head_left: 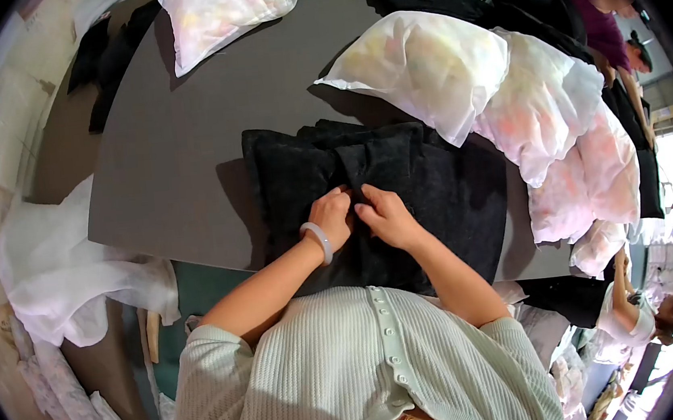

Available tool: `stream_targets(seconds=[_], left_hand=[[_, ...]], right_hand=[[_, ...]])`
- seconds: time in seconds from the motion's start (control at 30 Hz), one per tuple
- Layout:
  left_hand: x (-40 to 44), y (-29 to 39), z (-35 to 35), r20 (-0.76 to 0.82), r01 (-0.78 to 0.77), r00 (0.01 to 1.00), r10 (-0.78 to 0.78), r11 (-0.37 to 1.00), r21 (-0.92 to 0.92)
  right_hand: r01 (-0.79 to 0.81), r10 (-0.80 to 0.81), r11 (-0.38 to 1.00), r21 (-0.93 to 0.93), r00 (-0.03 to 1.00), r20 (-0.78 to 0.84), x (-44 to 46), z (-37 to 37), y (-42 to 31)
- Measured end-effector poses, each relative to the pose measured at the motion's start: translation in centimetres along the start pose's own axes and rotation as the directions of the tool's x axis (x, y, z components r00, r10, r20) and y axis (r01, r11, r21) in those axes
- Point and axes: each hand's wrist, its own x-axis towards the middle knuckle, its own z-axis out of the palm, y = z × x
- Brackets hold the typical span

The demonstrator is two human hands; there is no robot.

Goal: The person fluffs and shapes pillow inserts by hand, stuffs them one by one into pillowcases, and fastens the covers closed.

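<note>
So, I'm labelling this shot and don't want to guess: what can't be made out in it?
All in the head view:
- Fingertips of the left hand: hidden by the hand and the folds of the black fabric.
- What lies under that fabric: covered by it.
- Exact contents of the large white bag: blurred by its cloudy material.
- Far end of the upper white bag: cut off by the top edge.

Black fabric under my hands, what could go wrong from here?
The bracelet on your left wrist sits right by the black fabric and might snag it. Shifting the fabric could nudge the pale, stuffed bag at its far right corner. The fabric also reaches your shirt, so leaning in might crease it.
</note>
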Motion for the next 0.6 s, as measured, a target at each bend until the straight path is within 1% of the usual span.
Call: stream_targets(seconds=[0.03,0.07,0.1,0.17,0.2,0.23,0.27,0.3,0.33,0.37,0.43,0.47,0.5,0.53,0.57,0.6], left_hand=[[-0.3,-0.2,-0.2,-0.045,-0.051,0.998,0.050,0.999,-0.020],[-0.2,-0.6,-0.4,-0.011,0.000,1.000,0.000,0.999,-0.035],[0.1,-0.9,-0.8,-0.015,0.002,1.000,-0.002,0.999,-0.037],[1.1,-0.8,-2.4,0.148,0.158,0.980,-0.135,0.975,-0.154],[1.5,-1.6,-2.1,0.217,0.284,0.951,-0.219,0.895,-0.345],[1.8,-1.4,-2.4,0.220,0.283,0.951,-0.217,0.897,-0.339],[2.1,-1.0,-2.6,0.079,0.136,0.989,-0.122,0.966,-0.219],[2.5,-0.7,-2.9,-0.044,-0.005,0.999,0.002,0.997,-0.073],[3.2,0.6,-4.5,-0.163,-0.070,0.983,0.088,0.991,0.112],[3.9,2.2,-6.0,-0.264,0.019,0.964,0.043,0.974,0.227],[6.1,0.2,-6.7,-0.254,-0.013,0.959,0.125,0.915,0.404],[6.9,-0.9,-6.4,-0.255,-0.011,0.959,0.124,0.914,0.404],[7.8,-2.1,-6.1,-0.113,0.008,0.992,0.047,0.896,0.443],[8.5,-2.2,-6.4,0.030,0.017,0.999,-0.035,0.875,0.484],[9.1,-2.2,-6.5,0.030,0.013,0.999,-0.031,0.873,0.487],[9.6,-2.1,-6.3,0.088,0.004,0.995,-0.051,0.883,0.468]], right_hand=[[0.147,-0.160,0.973,-0.178,0.985,-0.064,-0.2,0.6,0.2],[0.086,-0.103,0.982,-0.170,0.990,-0.095,-0.8,1.1,0.1],[0.008,-0.026,0.983,-0.184,0.995,-0.097,-1.0,1.5,0.1],[0.002,-0.038,0.943,-0.333,0.994,-0.103,-1.4,2.2,0.4],[0.003,-0.041,0.945,-0.327,0.993,-0.109,-1.3,2.4,0.5],[-0.004,-0.037,0.943,-0.334,0.993,-0.116,-1.3,2.6,0.6],[-0.014,-0.031,0.939,-0.343,0.992,-0.123,-1.3,2.6,0.7],[-0.018,-0.029,0.941,-0.338,0.991,-0.133,-1.4,2.7,1.0],[-0.003,-0.051,0.935,-0.356,0.988,-0.143,-1.4,2.6,1.3],[0.014,-0.076,0.926,-0.376,0.986,-0.152,-1.3,2.5,1.6],[0.008,-0.083,0.923,-0.386,0.980,-0.180,-1.2,2.8,1.9],[0.012,-0.096,0.917,-0.398,0.977,-0.192,-1.3,3.0,1.9],[0.020,-0.104,0.917,-0.399,0.976,-0.190,-1.2,3.0,1.9],[0.043,-0.131,0.918,-0.393,0.971,-0.201,-1.3,3.0,1.9],[0.061,-0.155,0.920,-0.387,0.964,-0.216,-1.3,3.0,2.0],[0.059,-0.154,0.921,-0.384,0.963,-0.221,-1.3,3.0,2.1]])
